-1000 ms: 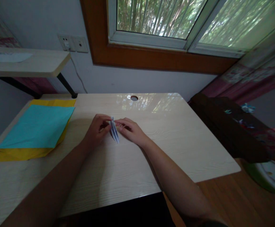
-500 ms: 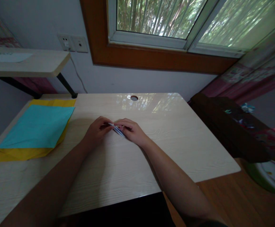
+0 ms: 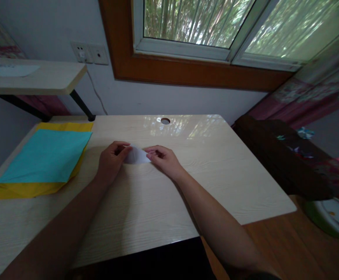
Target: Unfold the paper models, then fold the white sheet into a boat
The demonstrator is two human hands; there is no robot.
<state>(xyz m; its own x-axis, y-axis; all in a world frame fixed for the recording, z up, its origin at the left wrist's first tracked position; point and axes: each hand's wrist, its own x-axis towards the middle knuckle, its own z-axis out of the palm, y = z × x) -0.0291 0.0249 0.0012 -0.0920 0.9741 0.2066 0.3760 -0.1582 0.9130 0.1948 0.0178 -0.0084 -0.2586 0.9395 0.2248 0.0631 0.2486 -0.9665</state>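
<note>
A small folded white paper piece point(image 3: 137, 156) lies spread between my two hands near the middle of the light wooden desk point(image 3: 216, 175). My left hand point(image 3: 111, 160) pinches its left end with the fingertips. Its right end is pinched by my right hand point(image 3: 162, 159). The paper now shows a broad, flat face toward me, low over the desk top.
A teal paper sheet point(image 3: 45, 155) lies on a yellow sheet point(image 3: 17, 189) at the desk's left. A cable hole point(image 3: 165, 121) sits near the far edge. A shelf point(image 3: 35, 79) juts out at the upper left. Dark furniture point(image 3: 277, 155) stands right of the desk.
The folded paper was a narrow strip held edge-on; my hands have moved slightly apart and it has opened into a wider flat shape between them.
</note>
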